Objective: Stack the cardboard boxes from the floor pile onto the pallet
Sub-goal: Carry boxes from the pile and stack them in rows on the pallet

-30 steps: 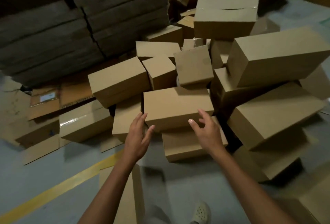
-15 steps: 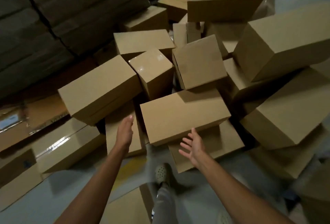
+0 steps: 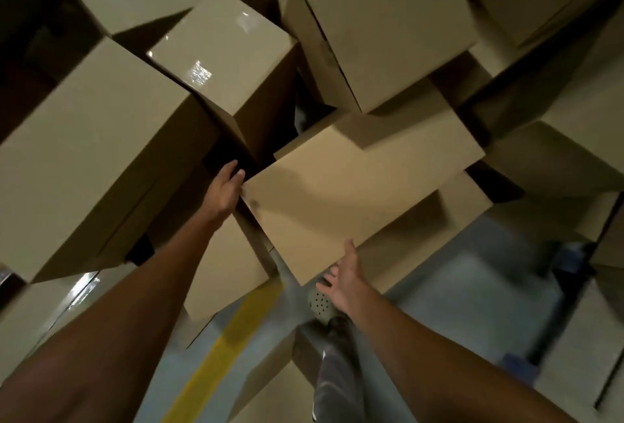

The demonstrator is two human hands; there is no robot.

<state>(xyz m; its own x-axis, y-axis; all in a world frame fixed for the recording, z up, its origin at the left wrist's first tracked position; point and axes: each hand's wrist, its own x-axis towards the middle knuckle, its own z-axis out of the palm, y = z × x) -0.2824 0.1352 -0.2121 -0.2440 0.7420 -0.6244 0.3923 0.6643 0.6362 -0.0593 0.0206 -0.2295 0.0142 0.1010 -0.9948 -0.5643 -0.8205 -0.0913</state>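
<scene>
A wide flat cardboard box (image 3: pixel 354 193) lies tilted in the middle of the floor pile, lit brighter than the rest. My left hand (image 3: pixel 224 188) touches its left corner, fingers reaching down the far side into a dark gap. My right hand (image 3: pixel 344 274) is at the box's near edge, palm up, fingers straight and spread under the rim. Neither hand visibly grips it. Other boxes crowd it: a large box (image 3: pixel 91 152) to the left, a taped box (image 3: pixel 226 48) behind, a tilted box (image 3: pixel 385 21) resting above it. No pallet is in view.
More boxes lie below the flat box (image 3: pixel 223 270) and to the right (image 3: pixel 557 166). Grey floor with a yellow line (image 3: pixel 233 324) runs beneath me. My shoe (image 3: pixel 320 304) and trouser leg (image 3: pixel 334 372) stand close to the pile's edge.
I have leaned in much closer to the pile. My left hand moved forward to the box's left corner, and my right hand came up under its near edge.
</scene>
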